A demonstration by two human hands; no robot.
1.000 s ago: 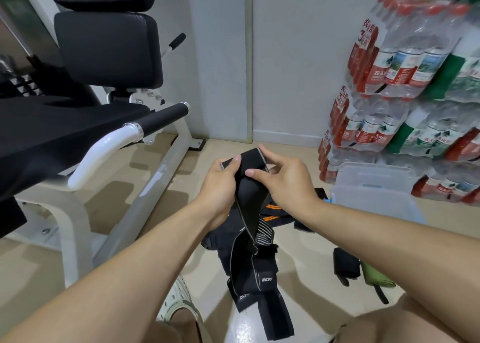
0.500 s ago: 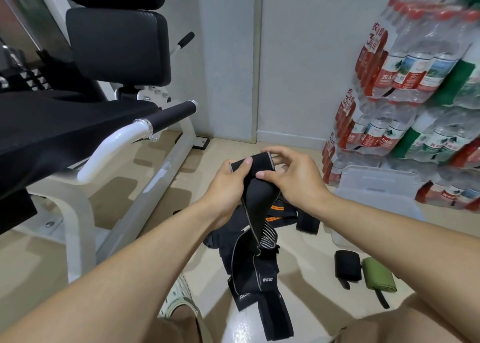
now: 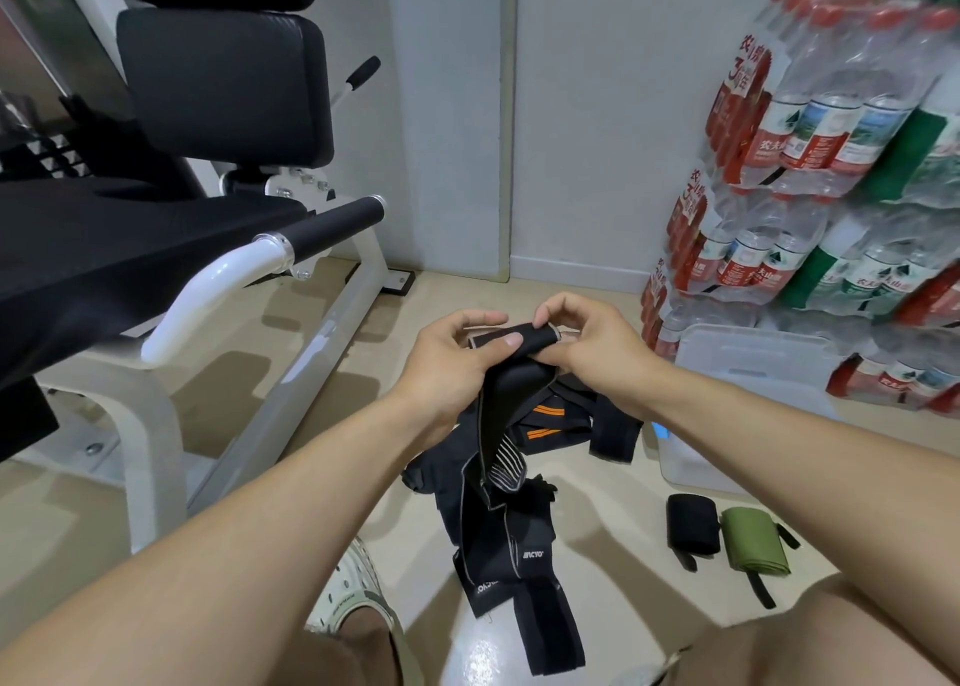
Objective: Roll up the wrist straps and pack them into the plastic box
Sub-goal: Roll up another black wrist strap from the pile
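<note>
Black wrist strap: top end turned over into a first small roll, held in the air above the floor; long tail hangs down onto the loose strap pile. Left hand and right hand both pinch the rolled end. Two finished rolls, black roll and green roll, lie on the floor near the plastic box, not yet inside. Judgement: early stage; most rolling and all packing remain.

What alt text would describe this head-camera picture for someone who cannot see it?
Two hands, left hand and right hand, roll the top end of a black strap above a strap pile on the floor. A clear box and two rolled straps lie to the right.
</note>
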